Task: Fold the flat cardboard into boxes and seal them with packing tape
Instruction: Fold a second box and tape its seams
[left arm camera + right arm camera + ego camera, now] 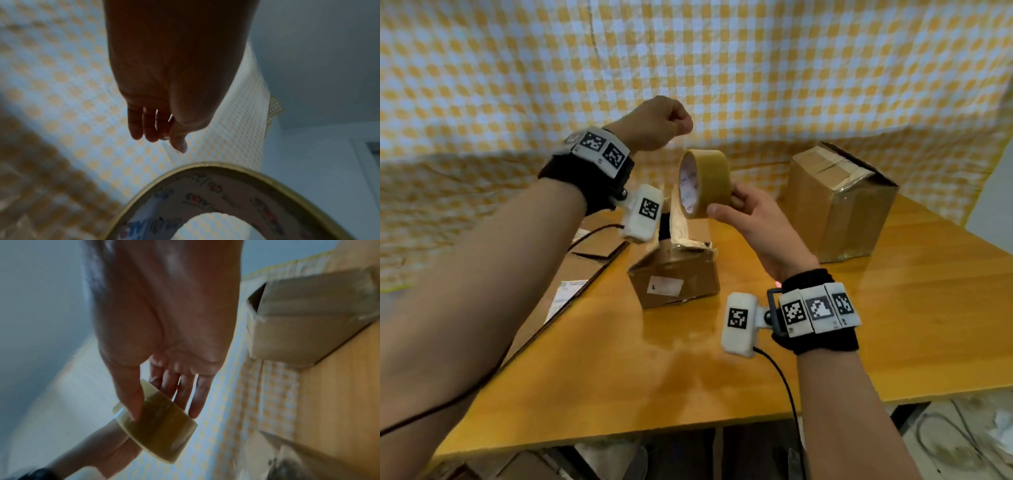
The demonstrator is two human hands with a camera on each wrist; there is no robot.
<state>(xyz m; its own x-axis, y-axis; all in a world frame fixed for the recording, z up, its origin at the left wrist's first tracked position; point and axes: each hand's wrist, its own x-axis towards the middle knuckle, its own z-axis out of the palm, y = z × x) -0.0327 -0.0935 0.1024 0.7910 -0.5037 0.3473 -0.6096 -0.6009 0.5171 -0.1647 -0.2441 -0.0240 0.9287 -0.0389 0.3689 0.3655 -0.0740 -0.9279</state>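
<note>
right hand [755, 226] has the tape roll [704, 183] up in the air over the small box [674, 274], thumb and fingers wrapped round its rim; left hand [654, 123] grip is curled tight just above the roll, pinching the clear pulled tape end [172, 151]; bigger taped box [839, 202] sits further back right on the tabletop [911, 325]

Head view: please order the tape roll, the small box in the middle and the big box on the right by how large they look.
1. big box
2. small box, clearly smaller
3. tape roll

The roll is held up nearer the camera by the right hand, so it looks larger than it is.
</note>
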